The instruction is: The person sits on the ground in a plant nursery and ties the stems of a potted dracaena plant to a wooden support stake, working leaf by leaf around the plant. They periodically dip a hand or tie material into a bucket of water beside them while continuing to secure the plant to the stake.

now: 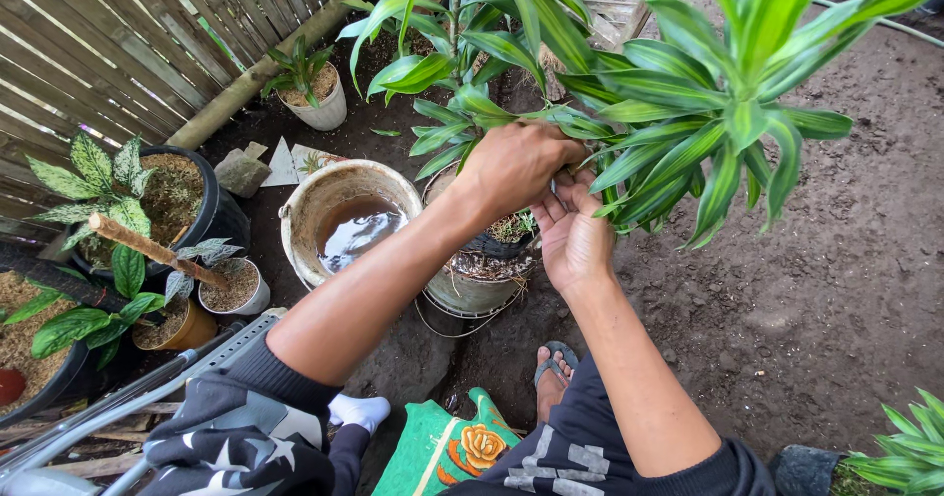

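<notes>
My left hand [516, 165] is closed around the stem of a green striped-leaf plant [688, 113], just above a pale pot [472, 294] filled with dark soil. My right hand [573, 235] is right below it, fingers curled on the same stem at the base of the leaf cluster. The stem itself is hidden by both hands. A second leafy plant [462, 34] rises behind the pot. I sit low, with one sandalled foot [553, 378] on the dirt near the pot.
A dirty bucket [295, 211] of muddy water stands left of the pot. Several potted plants [147, 201] line the bamboo fence [88, 54] at left. A metal crutch [118, 408] lies by my left knee. A green flowered cloth [442, 452] is between my legs. Bare soil [836, 290] spreads right.
</notes>
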